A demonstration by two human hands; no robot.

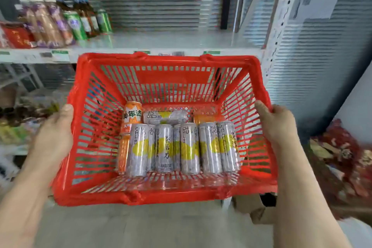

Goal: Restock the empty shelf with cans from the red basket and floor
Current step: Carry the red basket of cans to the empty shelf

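Left to right. On the upper shelf (141, 51), at far left, stand red packets (15, 39), three purple-and-tan wrapped packs (47, 24), two brown bottles (85, 14) and two green cans (76, 25); the rest of that shelf board is bare. The left hand (53, 137) holds the left wall of the red basket (171, 62), thumb lying along the rim; its fingers are hidden behind the wall, so their spread cannot be told. The basket is held level in front of the shelf. On its floor lie silver-and-yellow cans (190, 148), six or seven side by side in the front row and one crosswise behind them, with three orange cans (131, 115) at the left and rear. The right hand (278, 125) grips the right rim, thumb inside, fingers curled outside. A blurred red-patterned heap (346, 155) lies at far right.
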